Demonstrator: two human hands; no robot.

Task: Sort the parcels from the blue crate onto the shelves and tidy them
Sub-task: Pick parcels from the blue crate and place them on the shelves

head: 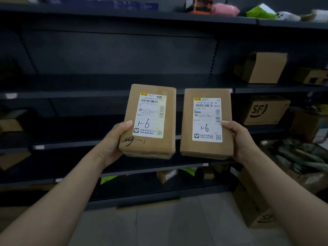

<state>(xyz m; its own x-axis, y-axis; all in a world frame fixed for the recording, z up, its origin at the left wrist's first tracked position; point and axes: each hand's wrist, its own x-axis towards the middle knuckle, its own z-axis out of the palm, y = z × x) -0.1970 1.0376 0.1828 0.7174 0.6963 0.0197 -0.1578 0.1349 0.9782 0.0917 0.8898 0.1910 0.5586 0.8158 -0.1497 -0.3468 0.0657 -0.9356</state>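
The left parcel (150, 119) is grasped by the left grip (115, 141) and the right parcel (206, 121) by the right grip (239, 139), both before the shelves (71, 94).

Dim throughout, with little light on anything. Tall dark metal shelving (106, 80) across the whole view, in several tiers of flat boards. Dark back panels (115, 50) behind the boards, slotted uprights (215, 55) between the bays, and a join between two bays toward the right. Small white tags (11, 95) on the front edges of some boards. Below, a pale tiled floor (159, 226), faint grout lines across it, brighter than all else. Lowest board just above that floor.
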